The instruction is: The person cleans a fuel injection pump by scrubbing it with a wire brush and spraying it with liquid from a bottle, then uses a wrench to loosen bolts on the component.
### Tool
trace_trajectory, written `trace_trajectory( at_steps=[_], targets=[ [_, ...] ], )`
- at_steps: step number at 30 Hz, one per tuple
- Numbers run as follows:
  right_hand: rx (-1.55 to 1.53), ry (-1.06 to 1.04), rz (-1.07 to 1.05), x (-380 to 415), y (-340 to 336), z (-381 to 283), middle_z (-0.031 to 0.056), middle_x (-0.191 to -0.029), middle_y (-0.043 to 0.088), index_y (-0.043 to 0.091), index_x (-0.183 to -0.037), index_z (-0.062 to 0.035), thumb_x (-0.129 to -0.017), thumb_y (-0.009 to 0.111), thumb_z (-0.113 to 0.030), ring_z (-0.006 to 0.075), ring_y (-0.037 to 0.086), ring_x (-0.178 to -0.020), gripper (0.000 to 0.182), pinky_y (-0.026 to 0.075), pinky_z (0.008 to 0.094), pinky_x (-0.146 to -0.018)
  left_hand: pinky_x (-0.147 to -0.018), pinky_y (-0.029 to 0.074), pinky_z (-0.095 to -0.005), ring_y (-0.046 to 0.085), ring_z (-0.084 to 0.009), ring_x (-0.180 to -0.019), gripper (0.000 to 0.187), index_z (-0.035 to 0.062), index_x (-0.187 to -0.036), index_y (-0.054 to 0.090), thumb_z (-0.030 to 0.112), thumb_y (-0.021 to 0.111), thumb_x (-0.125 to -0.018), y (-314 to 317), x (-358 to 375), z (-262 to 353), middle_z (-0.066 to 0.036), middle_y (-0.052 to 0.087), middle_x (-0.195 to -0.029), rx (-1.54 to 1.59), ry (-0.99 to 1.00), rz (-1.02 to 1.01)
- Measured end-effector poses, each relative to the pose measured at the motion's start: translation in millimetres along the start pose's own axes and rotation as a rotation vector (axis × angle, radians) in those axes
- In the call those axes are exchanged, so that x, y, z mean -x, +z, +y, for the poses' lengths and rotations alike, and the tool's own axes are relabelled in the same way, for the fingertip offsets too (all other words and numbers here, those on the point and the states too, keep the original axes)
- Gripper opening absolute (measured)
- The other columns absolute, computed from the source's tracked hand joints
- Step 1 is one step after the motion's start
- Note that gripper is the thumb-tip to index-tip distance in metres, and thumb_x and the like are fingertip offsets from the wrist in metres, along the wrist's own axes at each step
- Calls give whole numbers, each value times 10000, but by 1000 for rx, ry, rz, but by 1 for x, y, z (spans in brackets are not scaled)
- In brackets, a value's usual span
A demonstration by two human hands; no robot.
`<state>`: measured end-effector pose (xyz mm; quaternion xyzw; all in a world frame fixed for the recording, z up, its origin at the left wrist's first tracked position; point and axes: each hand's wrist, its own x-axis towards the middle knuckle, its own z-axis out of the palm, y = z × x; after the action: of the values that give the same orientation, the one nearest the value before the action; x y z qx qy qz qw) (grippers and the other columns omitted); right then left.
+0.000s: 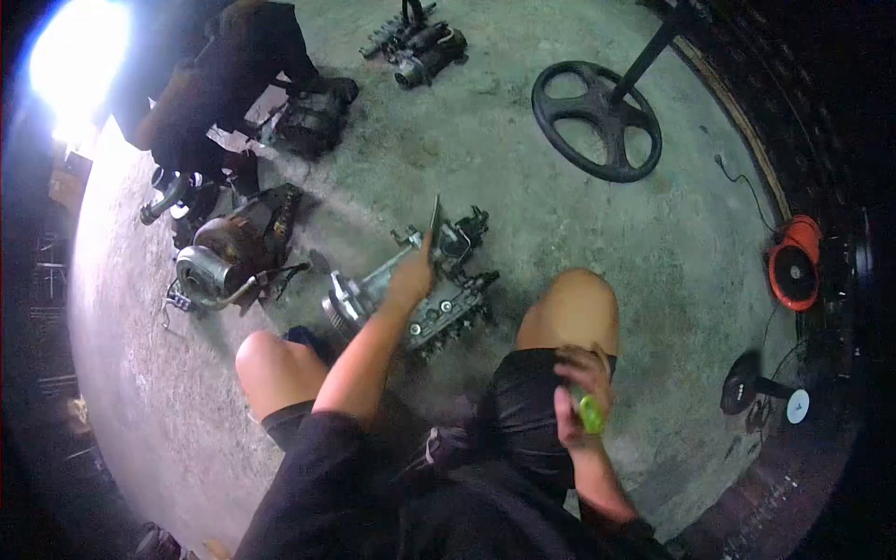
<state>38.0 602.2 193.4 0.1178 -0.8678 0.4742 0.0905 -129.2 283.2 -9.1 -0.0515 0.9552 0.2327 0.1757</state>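
Note:
In the head view, my left hand reaches down over a metal engine part on the floor between my knees. Its index finger points forward along a thin metal rod, which looks gripped in the hand. A toothed wheel sits at the part's left end. Above my right thigh, my right hand is curled around a bright green object, perhaps a tool handle. Motion blur smears those fingers, and the rest of the green object is hidden.
A turbo-like assembly lies left on the concrete floor. Farther off are another engine part and a crouching person. A steering wheel stands ahead right; an orange fan-like device is at the right edge.

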Motion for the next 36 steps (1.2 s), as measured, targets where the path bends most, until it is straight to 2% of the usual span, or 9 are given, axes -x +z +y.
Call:
trace_trajectory(
  at_steps=[4, 8, 12, 15, 18, 21, 27, 33, 36],
  targets=[
    [-680, 121, 268, -93, 59, 23, 93, -1024, 679, 615, -1189, -4, -980, 538, -159, 205, 644, -998, 271, 497, 321, -904, -847, 501, -588, 668, -485, -946, 687, 260, -1580, 199, 119, 423, -946, -22, 69, 12, -337, 657, -1028, -111, -71, -139],
    [-1128, 101, 110, -206, 83, -15, 72, -1016, 672, 603, -1167, -9, -975, 576, -155, 150, 646, -962, 242, 514, 313, -888, -803, 505, -590, 669, -498, -895, 669, 242, -1576, 178, 142, 415, -959, -14, 33, 22, -341, 661, -991, -111, -40, -92],
    [-988, 120, 148, -208, 106, -1, 85, -1030, 672, 584, -1146, -39, -985, 547, -169, 140, 636, -921, 210, 509, 308, -814, -795, 515, -591, 663, -516, -890, 666, 239, -1571, 185, 148, 421, -955, -4, -58, 16, -340, 667, -961, -163, -44, 31],
    [-887, 413, 114, -207, 110, 17, 78, -1023, 674, 599, -1123, -45, -972, 576, -200, 143, 640, -872, 217, 507, 299, -760, -804, 523, -572, 675, -478, -900, 718, 227, -1588, 165, 123, 459, -941, -26, -31, 30, -328, 667, -976, -131, -56, -32],
    [-1019, 502, 184, -217, 116, 29, 73, -1004, 678, 614, -1102, -50, -952, 604, -219, 144, 641, -822, 226, 504, 291, -709, -755, 526, -579, 675, -483, -854, 746, 241, -1590, 154, 133, 490, -932, -14, 57, 5, -334, 665, -965, -136, 101, 68],
    [-1045, 517, 242, -226, 108, 28, 62, -951, 682, 611, -1071, -33, -951, 605, -220, 129, 629, -770, 222, 506, 277, -686, -714, 517, -592, 670, -493, -812, 744, 253, -1589, 159, 118, 477, -930, -19, 80, 26, -336, 664, -936, -140, -88, -86],
    [-1094, 647, 268, -234, 121, 32, 59, -944, 680, 623, -1091, -59, -938, 616, -231, 141, 640, -789, 231, 494, 283, -672, -764, 521, -554, 679, -459, -839, 721, 258, -1583, 196, 145, 479, -929, -4, -52, 32, -307, 678, -922, -178, -76, -11],
    [-1063, 595, 250, -237, 129, 43, 49, -944, 678, 624, -1081, -66, -928, 631, -252, 131, 637, -780, 240, 491, 275, -667, -769, 524, -534, 682, -453, -884, 644, 260, -1564, 266, 136, 441, -957, -65, 95, 22, -315, 669, -966, -273, -193, -201],
    [-1103, 644, 237, -239, 122, 39, 45, -942, 679, 623, -1080, -64, -932, 626, -248, 129, 638, -775, 235, 489, 268, -664, -795, 521, -520, 672, -460, -930, 563, 228, -1542, 319, 160, 416, -992, -71, 140, 7, -306, 669, -1029, -7, -287, -8]
  ],
)
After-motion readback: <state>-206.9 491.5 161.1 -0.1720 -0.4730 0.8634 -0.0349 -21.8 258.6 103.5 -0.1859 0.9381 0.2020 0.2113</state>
